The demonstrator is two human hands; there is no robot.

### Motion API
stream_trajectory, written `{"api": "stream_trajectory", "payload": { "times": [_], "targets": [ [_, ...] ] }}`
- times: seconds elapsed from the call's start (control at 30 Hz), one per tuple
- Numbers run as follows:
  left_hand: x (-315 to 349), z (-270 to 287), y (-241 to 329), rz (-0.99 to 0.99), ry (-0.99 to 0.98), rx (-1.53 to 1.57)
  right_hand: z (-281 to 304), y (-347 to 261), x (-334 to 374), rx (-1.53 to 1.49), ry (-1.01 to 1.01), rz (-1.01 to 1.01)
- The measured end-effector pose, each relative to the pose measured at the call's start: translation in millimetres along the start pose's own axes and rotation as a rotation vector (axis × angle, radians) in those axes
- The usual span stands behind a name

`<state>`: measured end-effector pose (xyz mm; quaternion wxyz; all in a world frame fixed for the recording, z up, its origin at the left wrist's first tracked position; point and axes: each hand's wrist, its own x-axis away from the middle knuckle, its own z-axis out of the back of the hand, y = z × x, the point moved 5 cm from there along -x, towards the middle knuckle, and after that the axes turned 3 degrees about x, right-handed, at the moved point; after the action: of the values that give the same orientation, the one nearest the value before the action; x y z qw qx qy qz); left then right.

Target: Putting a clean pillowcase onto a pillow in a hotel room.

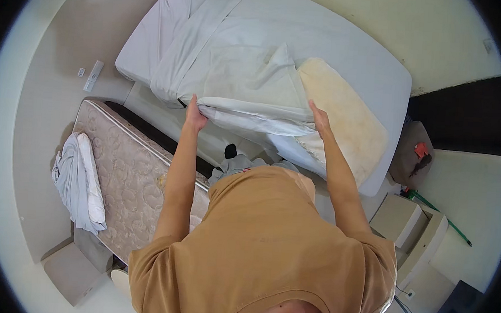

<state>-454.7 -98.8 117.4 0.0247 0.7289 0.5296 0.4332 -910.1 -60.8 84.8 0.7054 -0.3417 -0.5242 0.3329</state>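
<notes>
Status of the work in hand: the white pillowcase (255,79) lies spread over the near side of the bed, in front of the person, its near edge drawn out between the two hands. The left hand (195,117) is at the left end of this edge, with the fingers closed on the fabric and the thumb raised uppermost; the right hand (320,120) is closed on the right end. The fingers beneath the fabric are hidden, so their exact placement cannot be told. Judged complete: the case is laid out, and the white bed sheet (349,39) covers the bed, although it is creased toward the left. Judged incomplete: the yellowed pillow (350,125) lies bare, just right of the case, with no part of it visibly inserted; whether the case contains anything else cannot be determined. The quilted mattress (129,175) at left has its patterned surface exposed. Count of parts: pillowcase, one; pillow, one visible; bed sheet, at least one, since the folds at the left may belong to a second layer; uncovered mattress, one; grey-and-white fabric bundle (81,180), one, draped over the outer side of that mattress, number of pieces within it not discernible; green rod (450,223), one, at right beside the pale cabinet (396,217).
</notes>
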Motion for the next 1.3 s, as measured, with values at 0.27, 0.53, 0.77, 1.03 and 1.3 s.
{"api": "stream_trajectory", "payload": {
  "times": [0.27, 0.53, 0.77, 1.03, 1.3],
  "targets": [
    [-4, 49, 25, 0.023, -0.05, -1.371, 4, -25, 23, 0.77, -0.15, 0.371],
    [-12, 89, 0, -0.474, 0.443, -1.423, -11, -6, 18, 0.79, 0.202, 0.129],
    [-21, 102, 2, -0.592, 0.492, -1.243, -12, 10, 1, 0.419, -0.144, 0.143],
    [-19, 108, -15, -0.4, 0.376, -1.34, 6, 15, 18, 0.752, 0.403, -0.032],
    [14, 100, -24, -0.12, 0.213, -0.546, 9, 19, 9, 0.387, 0.336, 0.346]
  ]
}}
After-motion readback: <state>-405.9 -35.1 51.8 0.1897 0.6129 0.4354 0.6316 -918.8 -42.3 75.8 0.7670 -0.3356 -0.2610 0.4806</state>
